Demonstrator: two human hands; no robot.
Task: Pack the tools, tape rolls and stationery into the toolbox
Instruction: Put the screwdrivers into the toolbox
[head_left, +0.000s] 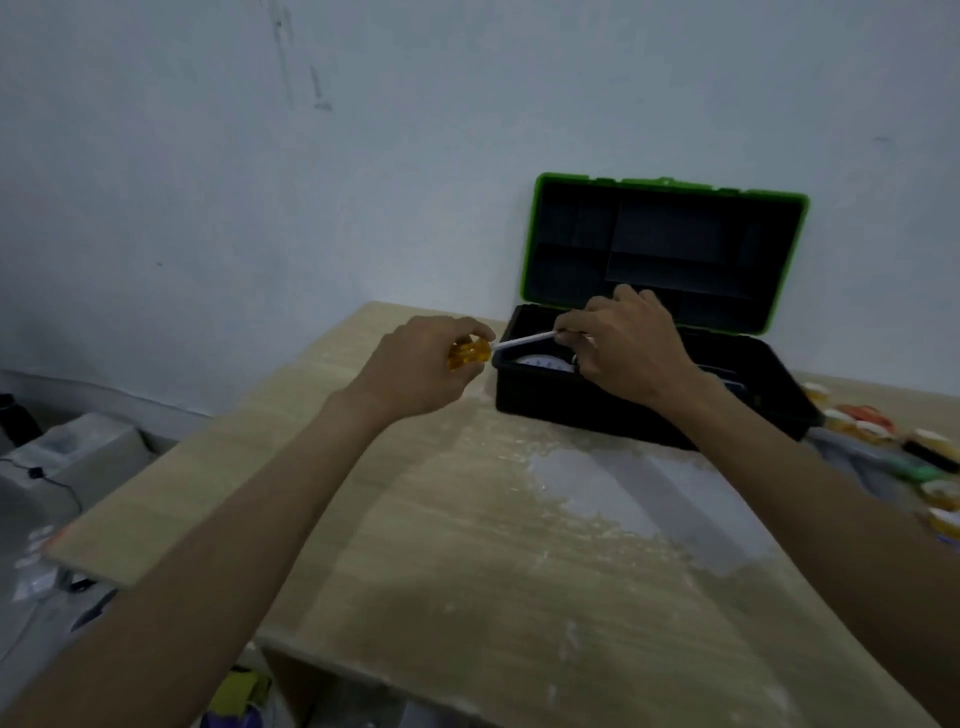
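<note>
A black toolbox (561, 402) with a green-rimmed lid (530, 249) stands open at the back of the table, against the wall. My left hand (421, 364) grips the amber handle of a screwdriver (470, 353) just left of the box. My right hand (623, 348) pinches the screwdriver's metal shaft over the box's left end. A white round object (540, 362) lies inside the box under the shaft. Several tape rolls (857, 421) lie on the table to the right of the box.
The wooden table (467, 545) has a worn grey patch in the middle. Its left edge drops to a floor with grey equipment (78, 457) and cables. A dark pen-like item (930, 452) and a green item (919, 474) lie among the rolls at far right.
</note>
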